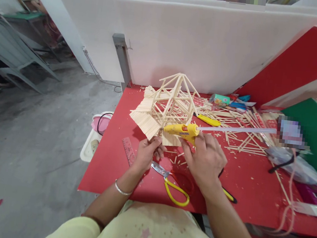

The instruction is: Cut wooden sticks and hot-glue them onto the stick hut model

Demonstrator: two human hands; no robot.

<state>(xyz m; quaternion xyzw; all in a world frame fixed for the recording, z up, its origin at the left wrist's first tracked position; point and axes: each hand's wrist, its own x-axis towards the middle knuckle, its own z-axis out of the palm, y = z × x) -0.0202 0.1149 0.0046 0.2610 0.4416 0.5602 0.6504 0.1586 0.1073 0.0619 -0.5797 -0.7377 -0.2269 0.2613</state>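
A model house frame built of thin wooden sticks (175, 98) stands on the red table, with a pointed top and slatted panels fanning out at its base. My right hand (206, 161) is wrapped around the handle of a yellow hot glue gun (181, 129). A long translucent glue stick (237, 129) sticks out of the gun's back. The nozzle meets the model's base between two slatted panels. With curled fingers, my left hand (149, 152) pinches the lower edge of the front-left slatted panel (145, 124); the fingertips are partly hidden.
Yellow-handled scissors (170, 179) and a clear ruler (128, 150) lie close to my hands. A yellow cutter (209, 120), scattered sticks (244, 142) and a green can (220, 99) are to the right. A plastic bag (298, 167) lies further right. White boards (198, 43) rise behind the table.
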